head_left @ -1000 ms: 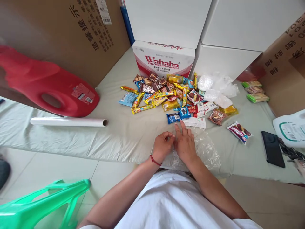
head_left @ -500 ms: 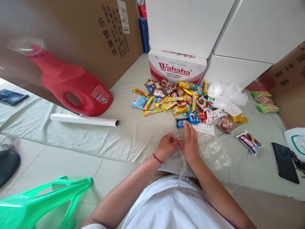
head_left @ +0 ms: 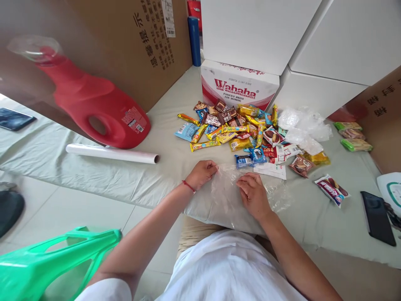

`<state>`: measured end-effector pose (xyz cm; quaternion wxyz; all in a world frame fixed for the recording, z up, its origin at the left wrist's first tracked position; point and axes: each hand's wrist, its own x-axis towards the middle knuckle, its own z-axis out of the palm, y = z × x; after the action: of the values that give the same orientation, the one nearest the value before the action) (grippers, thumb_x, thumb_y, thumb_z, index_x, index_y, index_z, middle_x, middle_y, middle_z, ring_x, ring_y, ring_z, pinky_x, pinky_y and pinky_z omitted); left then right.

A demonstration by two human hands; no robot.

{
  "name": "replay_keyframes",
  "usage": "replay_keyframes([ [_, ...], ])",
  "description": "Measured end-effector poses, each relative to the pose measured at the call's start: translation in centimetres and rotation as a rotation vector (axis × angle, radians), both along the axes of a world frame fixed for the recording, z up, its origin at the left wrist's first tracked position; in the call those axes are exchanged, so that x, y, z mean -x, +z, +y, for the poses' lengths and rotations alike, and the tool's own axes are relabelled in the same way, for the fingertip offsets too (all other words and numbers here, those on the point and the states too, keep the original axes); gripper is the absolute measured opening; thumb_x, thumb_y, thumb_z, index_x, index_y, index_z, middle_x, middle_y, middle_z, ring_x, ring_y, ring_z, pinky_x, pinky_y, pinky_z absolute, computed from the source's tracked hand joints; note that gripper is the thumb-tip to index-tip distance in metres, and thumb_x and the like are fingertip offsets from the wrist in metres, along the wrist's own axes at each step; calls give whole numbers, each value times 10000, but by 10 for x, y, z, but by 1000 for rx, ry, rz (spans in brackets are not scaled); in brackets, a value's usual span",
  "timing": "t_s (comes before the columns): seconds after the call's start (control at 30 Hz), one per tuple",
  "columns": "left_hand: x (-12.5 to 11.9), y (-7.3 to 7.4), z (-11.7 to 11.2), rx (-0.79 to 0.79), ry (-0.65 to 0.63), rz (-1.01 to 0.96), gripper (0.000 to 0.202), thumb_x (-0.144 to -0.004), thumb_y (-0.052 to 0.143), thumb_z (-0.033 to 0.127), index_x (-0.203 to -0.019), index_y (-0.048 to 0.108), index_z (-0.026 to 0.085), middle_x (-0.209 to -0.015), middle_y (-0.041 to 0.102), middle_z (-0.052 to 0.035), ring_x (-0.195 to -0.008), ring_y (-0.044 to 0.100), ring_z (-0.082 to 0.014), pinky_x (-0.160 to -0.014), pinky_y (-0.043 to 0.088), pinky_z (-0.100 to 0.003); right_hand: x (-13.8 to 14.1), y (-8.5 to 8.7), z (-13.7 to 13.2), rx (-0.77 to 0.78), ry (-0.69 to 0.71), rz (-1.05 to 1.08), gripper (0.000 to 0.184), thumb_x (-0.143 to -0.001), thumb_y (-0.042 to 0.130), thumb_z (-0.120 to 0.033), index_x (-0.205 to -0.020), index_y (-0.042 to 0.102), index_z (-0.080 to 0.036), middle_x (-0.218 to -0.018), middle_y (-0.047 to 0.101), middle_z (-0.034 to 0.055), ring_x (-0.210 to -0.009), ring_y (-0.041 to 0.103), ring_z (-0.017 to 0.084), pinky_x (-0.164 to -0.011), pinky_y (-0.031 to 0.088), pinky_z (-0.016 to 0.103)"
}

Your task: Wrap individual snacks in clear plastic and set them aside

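A clear plastic bag point(head_left: 225, 196) lies spread on the pale sheet point(head_left: 163, 167) in front of me. My left hand point(head_left: 202, 172) pinches its left top edge, fingers curled. My right hand point(head_left: 253, 194) grips the bag's right side, fingers bent on the film. The bag's mouth is stretched between the two hands. Just beyond the hands lies a pile of wrapped snacks point(head_left: 238, 129) in yellow, blue and brown wrappers.
A red jug point(head_left: 90, 104) and a white roll point(head_left: 112, 154) lie at left. A Wahaha box point(head_left: 239, 85), white boxes and brown cartons stand behind. Crumpled clear bags point(head_left: 302, 125), green packets point(head_left: 352, 136) and a black phone point(head_left: 377, 217) sit at right. A green stool point(head_left: 46, 263) is lower left.
My hands were pinched close together on the bag; they have pulled apart, left hand going left and right hand back toward me, spreading the bag wider.
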<state>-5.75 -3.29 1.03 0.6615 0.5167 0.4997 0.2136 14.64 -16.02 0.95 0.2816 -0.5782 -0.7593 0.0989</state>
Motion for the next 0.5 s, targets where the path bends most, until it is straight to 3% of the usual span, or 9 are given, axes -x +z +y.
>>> replay_keyframes([
  [0.13, 2, 4, 9, -13, -68, 28, 209, -735, 662, 360, -741, 624, 155, -677, 666, -15, -461, 381, -77, -455, 278, -223, 19, 9, -4, 95, 242, -67, 316, -971, 521, -123, -1196, 719, -222, -1210, 710, 76, -1176, 533, 262, -1013, 490, 433],
  [0.23, 9, 10, 5, -86, 2, 81, 160, -738, 657, 275, -843, 631, 156, -777, 664, -18, -551, 464, -98, -527, 373, -233, 35, 8, -3, 198, 304, -209, 354, -1000, 503, -170, -1310, 665, -228, -1377, 651, 85, -1179, 543, 278, -999, 472, 473],
  [0.33, 17, 16, -16, -365, 216, 229, 188, -784, 635, 247, -958, 604, 180, -984, 652, -42, -721, 558, -131, -674, 462, -270, 47, 6, 1, 268, 274, -315, 441, -1001, 495, -182, -1432, 573, -233, -1547, 512, 99, -1201, 542, 291, -989, 455, 494],
  [0.4, 20, 17, -37, -592, 301, 328, 120, -842, 586, 254, -945, 602, 194, -992, 635, -44, -781, 581, -153, -732, 478, -299, 52, 6, 4, 289, 257, -347, 497, -994, 495, -170, -1485, 518, -239, -1598, 447, 104, -1214, 541, 289, -989, 447, 484],
  [0.5, 21, 14, -64, -698, 209, 381, 104, -896, 542, 265, -902, 628, 206, -888, 622, -33, -781, 585, -172, -738, 478, -313, 56, 9, 7, 300, 249, -370, 546, -992, 489, -163, -1531, 460, -245, -1615, 420, 104, -1200, 544, 289, -965, 448, 466],
])
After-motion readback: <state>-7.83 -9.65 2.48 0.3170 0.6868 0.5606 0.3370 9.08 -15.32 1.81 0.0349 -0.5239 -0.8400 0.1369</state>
